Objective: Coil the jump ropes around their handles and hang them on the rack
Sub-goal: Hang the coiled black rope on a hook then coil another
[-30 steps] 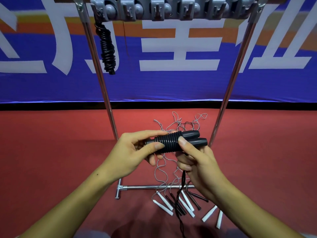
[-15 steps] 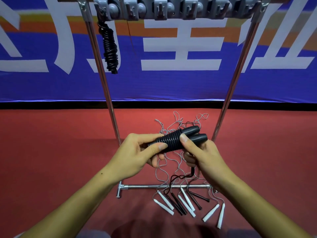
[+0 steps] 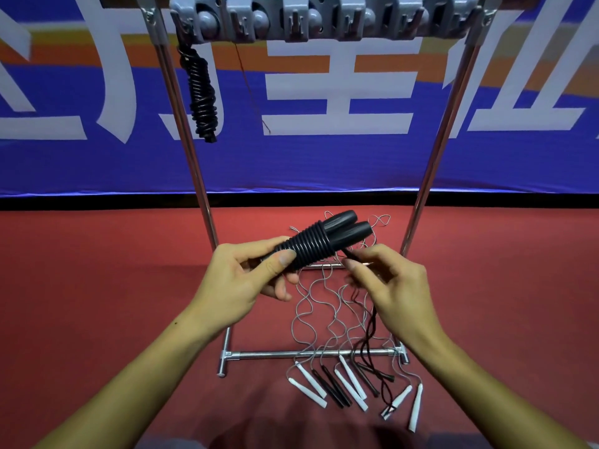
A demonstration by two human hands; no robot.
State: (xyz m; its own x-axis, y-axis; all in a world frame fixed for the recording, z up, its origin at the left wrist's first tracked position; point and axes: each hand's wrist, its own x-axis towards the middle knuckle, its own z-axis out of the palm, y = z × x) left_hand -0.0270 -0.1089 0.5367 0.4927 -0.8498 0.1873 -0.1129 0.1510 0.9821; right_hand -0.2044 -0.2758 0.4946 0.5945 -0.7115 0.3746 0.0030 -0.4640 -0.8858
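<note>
Since the earlier frame: right hand (image 3: 393, 286) off the paired black handles (image 3: 324, 239), now pinching the loose black rope tail (image 3: 369, 325) just right of them; bundle tilted far end up, left hand (image 3: 241, 280) gripping its coiled near end. Step in hand, by judgement: last turns of the coil; next move calls for winding the tail on and lifting to a free hook on the rack (image 3: 324, 17). One coiled rope (image 3: 201, 92) hangs far left; uncoiled ropes (image 3: 327, 322) lie on the floor.

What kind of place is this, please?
Probably a sports hall: a red sports floor, a large blue banner along the wall, and jump ropes lying under a metal rack with hooks.
</note>
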